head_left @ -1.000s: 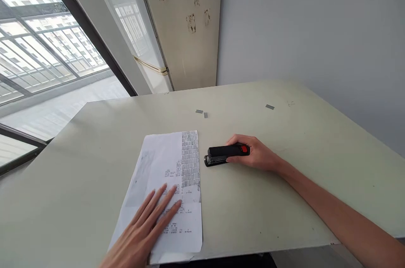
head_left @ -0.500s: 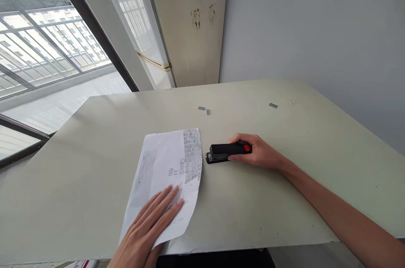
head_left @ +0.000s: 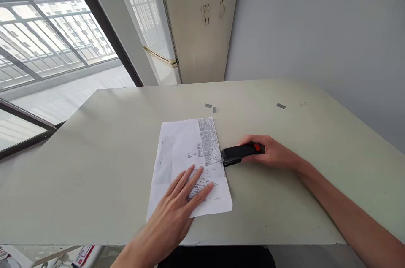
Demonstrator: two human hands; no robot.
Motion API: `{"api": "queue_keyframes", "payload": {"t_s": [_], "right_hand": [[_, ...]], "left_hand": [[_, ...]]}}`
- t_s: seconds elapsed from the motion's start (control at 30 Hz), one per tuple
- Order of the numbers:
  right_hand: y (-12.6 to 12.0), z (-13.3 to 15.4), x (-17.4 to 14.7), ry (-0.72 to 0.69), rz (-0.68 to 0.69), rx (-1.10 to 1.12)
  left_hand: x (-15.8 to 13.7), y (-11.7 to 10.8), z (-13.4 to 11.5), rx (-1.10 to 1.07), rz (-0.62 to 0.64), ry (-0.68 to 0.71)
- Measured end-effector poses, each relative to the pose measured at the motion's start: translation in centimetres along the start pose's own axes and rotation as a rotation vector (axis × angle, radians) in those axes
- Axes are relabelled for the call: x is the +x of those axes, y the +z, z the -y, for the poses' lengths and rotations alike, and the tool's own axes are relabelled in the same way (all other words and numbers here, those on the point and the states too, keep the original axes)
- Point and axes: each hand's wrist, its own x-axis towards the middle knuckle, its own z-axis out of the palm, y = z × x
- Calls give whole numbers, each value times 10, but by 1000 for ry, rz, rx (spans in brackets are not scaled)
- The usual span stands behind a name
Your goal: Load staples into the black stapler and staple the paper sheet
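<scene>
The two bare hands work over a pale table (head_left: 104, 166), near the middle of its near edge. The left hand (head_left: 172, 213) holds the paper (head_left: 177, 145) by its near part: four fingers lie extended and slightly spread on the upper face, while the thumb passes beneath the near edge, its tip hidden. The paper slants a little, and its near edge stands just in from that of the table. A dense band of fine marks (head_left: 209, 141) follows the far part of its right edge; whether these are print or staples cannot be told.

The right hand (head_left: 274, 152) grips a black stapler (head_left: 240, 151) with a red patch, fingers closed around its rear half. The stapler's front end meets the paper's right edge; the exact overlap is too small to make out.

Toward the table's far edge lie two grey strips (head_left: 208, 105) close together, with a third strip (head_left: 281, 106) nearer the far right corner. Beyond that edge stand a stained fridge (head_left: 199, 48) and a grey wall (head_left: 316, 27).
</scene>
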Motion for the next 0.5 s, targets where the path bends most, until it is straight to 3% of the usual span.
{"api": "queue_keyframes", "payload": {"t_s": [0.17, 0.3, 0.4, 0.5], "right_hand": [[3, 12, -14, 50, -20, -50], [-2, 23, -24, 104, 40, -168], [-7, 29, -24, 112, 67, -205], [-2, 37, -16, 128, -3, -175]], "left_hand": [[4, 2, 0, -12, -22, 11], [7, -3, 2, -59, -4, 68], [16, -8, 10, -107, 21, 111], [37, -10, 26, -120, 7, 150]]}}
